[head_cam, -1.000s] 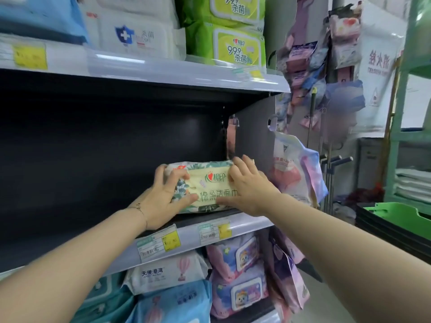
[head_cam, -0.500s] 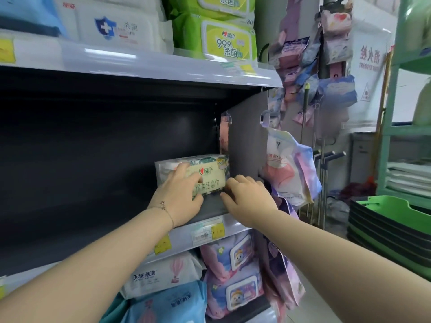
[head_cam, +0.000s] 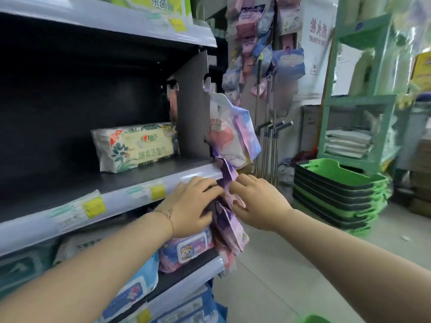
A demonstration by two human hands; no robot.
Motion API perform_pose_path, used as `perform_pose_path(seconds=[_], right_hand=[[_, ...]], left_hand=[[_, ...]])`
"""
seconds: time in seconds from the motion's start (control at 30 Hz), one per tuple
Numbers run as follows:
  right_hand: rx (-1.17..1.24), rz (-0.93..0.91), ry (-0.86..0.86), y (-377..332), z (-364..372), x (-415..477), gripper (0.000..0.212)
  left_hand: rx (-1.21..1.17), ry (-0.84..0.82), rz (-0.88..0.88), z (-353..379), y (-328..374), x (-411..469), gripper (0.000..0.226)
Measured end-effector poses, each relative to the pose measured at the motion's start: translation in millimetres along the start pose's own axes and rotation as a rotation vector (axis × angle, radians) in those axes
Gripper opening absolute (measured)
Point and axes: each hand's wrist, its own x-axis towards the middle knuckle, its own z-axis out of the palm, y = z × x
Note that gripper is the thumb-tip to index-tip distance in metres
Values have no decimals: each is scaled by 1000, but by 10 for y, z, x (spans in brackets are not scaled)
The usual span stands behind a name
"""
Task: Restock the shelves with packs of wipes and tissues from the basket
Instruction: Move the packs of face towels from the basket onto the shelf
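A cream and green pack of wipes (head_cam: 136,146) stands alone on the dark middle shelf (head_cam: 70,183), near its right end panel. Both hands are off it and lower down, in front of the shelf's edge. My left hand (head_cam: 194,206) hovers with loosely spread fingers at the shelf's right corner. My right hand (head_cam: 258,201) is just right of it, fingers apart, holding nothing. Purple hanging packs (head_cam: 229,220) dangle between the two hands. The basket being emptied shows only as a green rim (head_cam: 314,319) at the bottom edge.
Upper shelf carries green wipes packs (head_cam: 158,5). Lower shelves hold pink (head_cam: 186,249) and blue packs (head_cam: 130,290). More packs hang off the shelf end (head_cam: 233,134). A stack of green baskets (head_cam: 335,190) sits on the floor to the right, beside a green rack (head_cam: 363,99).
Both hands let go of the cream pack and drew back down to the shelf's front corner. The pack now stands by itself on the shelf; the view has swung right.
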Motion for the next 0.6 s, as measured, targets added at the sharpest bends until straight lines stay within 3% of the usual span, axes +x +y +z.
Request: perform_pose_path(seconds=[0.2,0.43,0.6], right_hand=[[110,131,-164,198,333,-758,30],[349,534,-416,157,1092,-1938,39],[417,757,-610,112,1465,-2676,45]], left_hand=[[-163,-164,-13,756,695,52,53],[-386,-516,-34,2010,1602,-298,61],[-394,-710,-20,2412,2082,-398,61]])
